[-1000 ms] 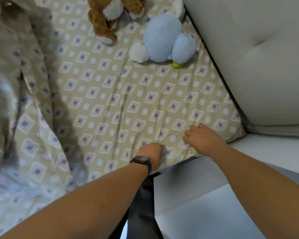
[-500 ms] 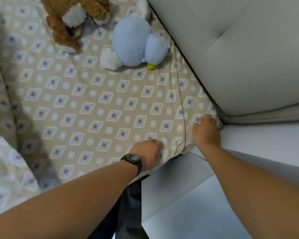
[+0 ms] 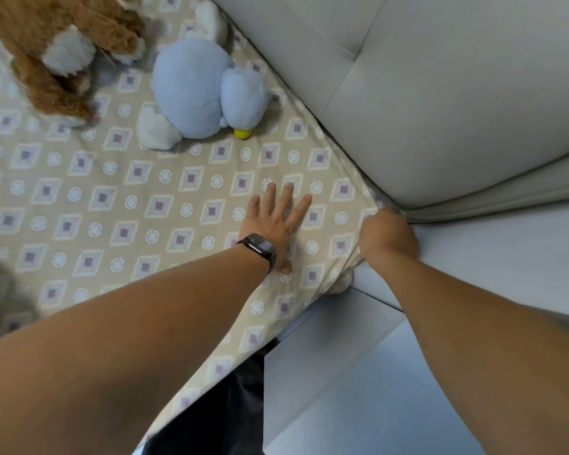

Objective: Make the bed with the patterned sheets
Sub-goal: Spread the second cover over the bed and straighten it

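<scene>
Beige cotton printed with purple diamonds and white rings covers the bed: the patterned sheet (image 3: 119, 205) lies stretched across the mattress from the far left to the near right corner. We see the left hand (image 3: 273, 221) pressed flat on it, fingers straight and spread, palm down, a black watch (image 3: 259, 247) on the wrist. Just to its right, the right hand (image 3: 388, 236) is at the corner of the sheet, where the bed meets the grey padded headboard (image 3: 440, 93). Its fingers curl down over the corner edge, with bunched fabric beneath them, so it seems to grip the sheet there, though the fingertips are hidden from us. On the far part of the sheet lie two soft toys: a pale blue plush (image 3: 204, 90) with a yellow beak, close to the headboard, and a brown plush (image 3: 53, 47) to its left. A white ledge (image 3: 506, 257) runs along the right side of the bed.
</scene>
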`<state>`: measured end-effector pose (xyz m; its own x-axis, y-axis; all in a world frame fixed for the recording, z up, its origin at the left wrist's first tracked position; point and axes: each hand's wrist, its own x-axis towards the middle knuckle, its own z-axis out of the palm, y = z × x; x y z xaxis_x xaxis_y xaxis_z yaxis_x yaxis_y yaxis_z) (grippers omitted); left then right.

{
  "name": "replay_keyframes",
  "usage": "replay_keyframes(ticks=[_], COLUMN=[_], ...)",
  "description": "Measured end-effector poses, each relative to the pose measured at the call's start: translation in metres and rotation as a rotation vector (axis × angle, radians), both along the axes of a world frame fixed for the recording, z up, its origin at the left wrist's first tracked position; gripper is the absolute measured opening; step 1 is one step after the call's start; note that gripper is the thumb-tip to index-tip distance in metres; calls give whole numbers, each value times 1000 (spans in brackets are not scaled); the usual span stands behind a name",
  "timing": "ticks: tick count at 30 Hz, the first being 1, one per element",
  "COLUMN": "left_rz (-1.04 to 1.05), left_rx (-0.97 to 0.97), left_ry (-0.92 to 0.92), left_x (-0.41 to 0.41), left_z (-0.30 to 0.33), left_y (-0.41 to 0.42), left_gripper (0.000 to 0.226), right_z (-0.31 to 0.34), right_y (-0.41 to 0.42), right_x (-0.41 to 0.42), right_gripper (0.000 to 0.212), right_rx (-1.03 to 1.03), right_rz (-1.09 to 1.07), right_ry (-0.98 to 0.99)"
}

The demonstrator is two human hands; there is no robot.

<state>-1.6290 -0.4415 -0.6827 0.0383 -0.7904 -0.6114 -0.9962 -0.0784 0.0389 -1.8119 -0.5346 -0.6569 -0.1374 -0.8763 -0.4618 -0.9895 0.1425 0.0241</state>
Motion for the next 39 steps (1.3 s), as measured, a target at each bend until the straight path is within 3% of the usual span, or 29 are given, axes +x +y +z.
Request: replay_keyframes(ticks=[6, 9, 13, 16, 20, 30, 35, 37, 39], left_rz=[-25, -40, -69, -65, -71, -77, -73, -75, -78], left_rx=[4, -9, 24, 18, 6, 6, 15, 9, -13], left_ry=[-31, -50, -68, -54, -40, -17, 9, 38, 85], left_x=[-3, 2, 0, 0, 4, 9, 10, 14, 19], left_z=[-3, -5, -6, -7, -8, -11, -11, -12, -14], left_y=[-3, -8, -14, -12, -12, -14, -15, -14, -11], left_gripper=[155, 162, 167, 167, 166, 168, 167, 165, 162], right_z=[-27, -28, -24, -31, -44, -52, -55, -48, -47], right_y=[-5, -10, 11, 21, 26, -45, -27, -1, 28], right_x=[15, 15, 17, 24, 21, 23, 35, 57, 74], right_gripper=[48, 46, 48, 57, 67, 67, 74, 70, 70], right_rx=[23, -113, -280, -105, 26, 137, 54, -56, -163], right_rz=[-293, -326, -62, 107, 131, -206, -510, -498, -338], right_ry=[-35, -71, -189, -219, -137, -141, -133, -128, -177])
